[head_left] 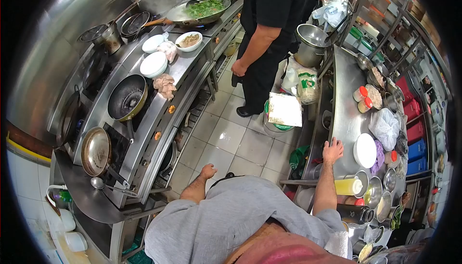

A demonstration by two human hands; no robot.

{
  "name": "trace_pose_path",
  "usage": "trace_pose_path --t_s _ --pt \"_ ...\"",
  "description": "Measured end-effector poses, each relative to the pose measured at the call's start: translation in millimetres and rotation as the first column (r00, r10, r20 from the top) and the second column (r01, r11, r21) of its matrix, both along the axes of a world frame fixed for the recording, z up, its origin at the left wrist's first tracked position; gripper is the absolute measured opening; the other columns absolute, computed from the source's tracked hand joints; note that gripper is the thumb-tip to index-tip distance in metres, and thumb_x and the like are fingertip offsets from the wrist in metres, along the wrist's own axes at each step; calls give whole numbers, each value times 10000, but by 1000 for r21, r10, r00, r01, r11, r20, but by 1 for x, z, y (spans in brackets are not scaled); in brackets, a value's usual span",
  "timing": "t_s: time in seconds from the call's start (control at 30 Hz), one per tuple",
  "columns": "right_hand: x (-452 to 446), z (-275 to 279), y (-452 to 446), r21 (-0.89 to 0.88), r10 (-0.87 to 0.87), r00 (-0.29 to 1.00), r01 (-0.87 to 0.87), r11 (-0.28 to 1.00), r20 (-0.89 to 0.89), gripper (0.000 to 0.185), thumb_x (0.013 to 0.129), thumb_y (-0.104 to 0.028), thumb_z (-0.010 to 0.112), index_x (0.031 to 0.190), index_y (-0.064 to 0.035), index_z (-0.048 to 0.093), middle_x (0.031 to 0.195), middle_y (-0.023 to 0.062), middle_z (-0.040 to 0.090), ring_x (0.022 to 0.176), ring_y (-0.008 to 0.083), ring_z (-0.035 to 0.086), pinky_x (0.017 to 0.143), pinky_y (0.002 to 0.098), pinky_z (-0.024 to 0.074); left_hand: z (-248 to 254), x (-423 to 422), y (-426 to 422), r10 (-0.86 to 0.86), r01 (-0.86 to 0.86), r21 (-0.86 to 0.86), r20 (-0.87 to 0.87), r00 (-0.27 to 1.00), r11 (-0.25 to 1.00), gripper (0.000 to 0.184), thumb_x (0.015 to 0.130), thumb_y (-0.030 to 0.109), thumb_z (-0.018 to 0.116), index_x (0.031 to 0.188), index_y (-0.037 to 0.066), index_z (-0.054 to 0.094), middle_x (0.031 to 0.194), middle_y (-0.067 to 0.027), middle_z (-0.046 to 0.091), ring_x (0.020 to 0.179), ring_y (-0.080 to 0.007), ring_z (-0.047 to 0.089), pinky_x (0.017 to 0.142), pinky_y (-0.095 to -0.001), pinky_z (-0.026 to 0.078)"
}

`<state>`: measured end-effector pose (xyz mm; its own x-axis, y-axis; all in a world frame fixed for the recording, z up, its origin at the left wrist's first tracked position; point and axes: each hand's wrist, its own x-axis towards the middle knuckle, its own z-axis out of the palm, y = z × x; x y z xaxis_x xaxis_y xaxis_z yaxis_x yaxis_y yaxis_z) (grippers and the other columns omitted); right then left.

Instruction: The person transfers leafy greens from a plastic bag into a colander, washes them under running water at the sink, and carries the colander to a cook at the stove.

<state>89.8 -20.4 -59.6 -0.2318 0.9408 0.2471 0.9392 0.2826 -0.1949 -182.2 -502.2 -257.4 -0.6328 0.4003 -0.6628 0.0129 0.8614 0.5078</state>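
My right hand (pixel 333 151) rests with its fingers apart on the edge of the steel counter (pixel 344 105). Just right of it is a stack of white plates (pixel 365 150), not touched. A squeeze bottle with yellow contents (pixel 347 187) lies nearer to me, beside metal bowls (pixel 373 192). Over the tiled floor, my left hand (pixel 208 171) hangs by my side with loosely curled fingers and nothing visible in it. Left of that hand, on the stove, are a steel frying pan (pixel 96 151), a dark wok (pixel 127 98) and a ladle (pixel 97 183).
A person in black (pixel 272 28) stands ahead in the aisle, one hand at a wok of green leaves (pixel 207 8). A board-topped bin (pixel 285 110) and a large pot (pixel 309 54) narrow the right side. White bowls (pixel 154 64) and a crumpled cloth (pixel 164 86) sit along the stove.
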Motion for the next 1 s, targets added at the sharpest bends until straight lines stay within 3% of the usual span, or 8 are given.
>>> trace_pose_path --t_s 0.5,1.0 --pt "3 -8 5 -12 -12 1000 12 1000 9 472 764 -327 603 1205 -197 497 1279 88 394 1217 271 304 966 480 251 8 2 -5 -94 87 -50 -159 983 995 504 734 337 617 1115 14 546 1119 -179 559 1075 -302 513 927 -365 402" --pt "1 1 -1 -29 -7 1000 6 1000 -25 462 774 -311 598 1205 -176 501 1291 118 380 1228 292 288 977 488 235 5 3 -12 -80 73 -50 -151 985 996 501 722 336 616 1105 18 554 1103 -185 566 1066 -302 519 922 -366 405"
